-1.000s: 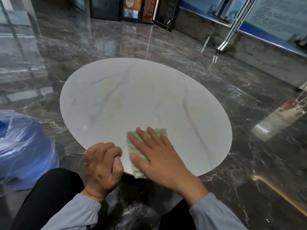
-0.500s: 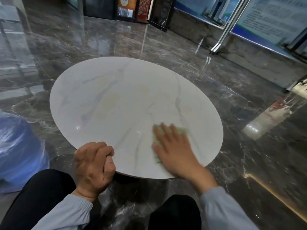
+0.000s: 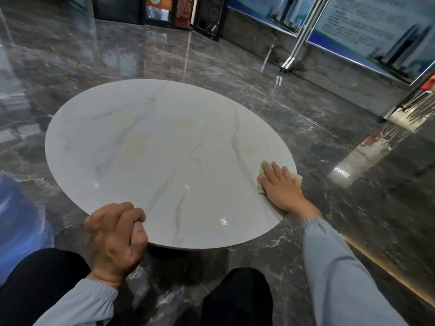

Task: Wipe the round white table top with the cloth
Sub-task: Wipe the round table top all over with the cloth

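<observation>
A glossy dark marble floor (image 3: 329, 128) fills the frame. A blue translucent object (image 3: 16, 215) sits at the left edge. Posters (image 3: 164, 8) stand at top centre, a metal post (image 3: 303, 31) and a blue-and-white display board (image 3: 376, 27) at upper right.

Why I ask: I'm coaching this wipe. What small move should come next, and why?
Probably draw the right hand inward, toward the middle of the table top, pressing the green cloth flat. The cloth sits at the right rim, one corner already past the edge, and the wide bare surface lies to its left.
</observation>
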Tool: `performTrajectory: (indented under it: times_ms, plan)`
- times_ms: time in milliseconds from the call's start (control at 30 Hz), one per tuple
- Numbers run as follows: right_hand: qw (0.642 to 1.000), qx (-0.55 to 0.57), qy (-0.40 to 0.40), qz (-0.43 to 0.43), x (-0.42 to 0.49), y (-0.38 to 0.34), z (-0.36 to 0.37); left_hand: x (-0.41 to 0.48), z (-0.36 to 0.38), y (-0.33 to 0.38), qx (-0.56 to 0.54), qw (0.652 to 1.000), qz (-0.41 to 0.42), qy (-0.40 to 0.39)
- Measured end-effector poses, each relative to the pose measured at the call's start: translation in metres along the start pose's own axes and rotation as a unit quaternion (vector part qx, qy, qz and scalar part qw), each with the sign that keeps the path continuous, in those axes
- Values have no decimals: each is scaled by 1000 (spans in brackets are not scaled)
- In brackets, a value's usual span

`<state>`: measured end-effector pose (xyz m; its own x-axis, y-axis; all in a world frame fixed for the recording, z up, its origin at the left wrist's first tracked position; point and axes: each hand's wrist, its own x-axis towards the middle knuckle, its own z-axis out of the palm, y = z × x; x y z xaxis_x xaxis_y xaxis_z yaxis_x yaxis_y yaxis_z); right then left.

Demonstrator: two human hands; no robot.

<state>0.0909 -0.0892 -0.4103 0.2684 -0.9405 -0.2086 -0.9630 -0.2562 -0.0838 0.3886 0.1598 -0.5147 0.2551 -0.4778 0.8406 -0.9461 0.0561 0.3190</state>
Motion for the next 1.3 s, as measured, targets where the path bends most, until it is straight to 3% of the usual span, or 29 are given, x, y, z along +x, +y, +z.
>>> performTrajectory:
  times_ms: [100, 200, 267, 367, 500, 567, 633, 800, 900, 1000, 1167, 1233, 1300]
  plan:
    - [990, -44, -1, -132, -41, -66, 17, 1, 0, 4, 9, 1000, 4, 20]
    - [959, -38, 17, -280, -105, -121, 39, 1, 1, 6, 11, 999, 13, 41]
    - [945, -21, 9, -326, -117, -125, 41, 0, 3, 5, 10, 999, 17, 45]
    - [965, -13, 8, -261, -77, -86, 28, -2, 2, 3, 0, 999, 12, 37]
    - [999, 5, 14, -44, -6, -5, 2, -1, 1, 2, -8, 1000, 11, 28]
    - [1000, 18, 12, 18, 5, 0, -4, -1, 3, 1, -19, 999, 11, 26]
    - [1000, 20, 10, -15, -4, -34, 2, -1, 3, 1, -24, 999, 6, 27]
    - [957, -20, 15, -290, -81, -154, 37, 1, 4, 1, -26, 999, 3, 31]
    - [936, -23, 1, -351, -90, -157, 36, -3, 6, 0, -32, 998, 7, 44]
    - [953, -13, 0, -304, -60, -112, 28, -1, 4, 2, -28, 998, 9, 53]
    - [997, -15, 12, -76, 5, -52, 6, 5, -1, 8, -13, 999, 5, 53]
    - [996, -23, 5, -91, -1, -77, 9, 4, -1, 9, -11, 998, -5, 55]
    - [985, -19, -3, -173, -29, -117, 21, 3, -1, 9, -13, 998, -9, 56]
